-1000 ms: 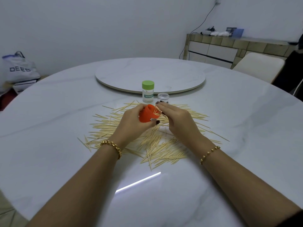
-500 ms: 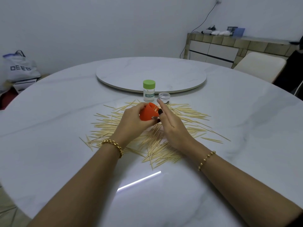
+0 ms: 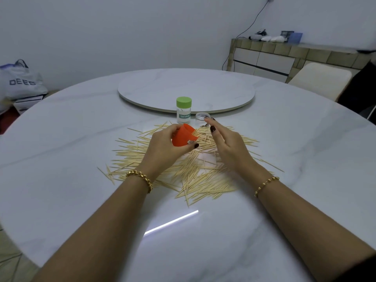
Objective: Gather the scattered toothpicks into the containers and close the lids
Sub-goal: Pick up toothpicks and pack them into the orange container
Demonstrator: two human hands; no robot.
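left hand [image 3: 162, 147]: grips tilted orange container [image 3: 183, 137] above scattered toothpicks [image 3: 193, 171]. right hand [image 3: 227, 143]: fingers loose, apparently empty. green-lidded jar [image 3: 183, 110]: upright behind.

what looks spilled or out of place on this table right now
A big spill of toothpicks lies loose across the table, in front of the green-lidded jar, pointing every way. The orange container is held tilted, not upright, in the left hand. Nothing looks damaged.
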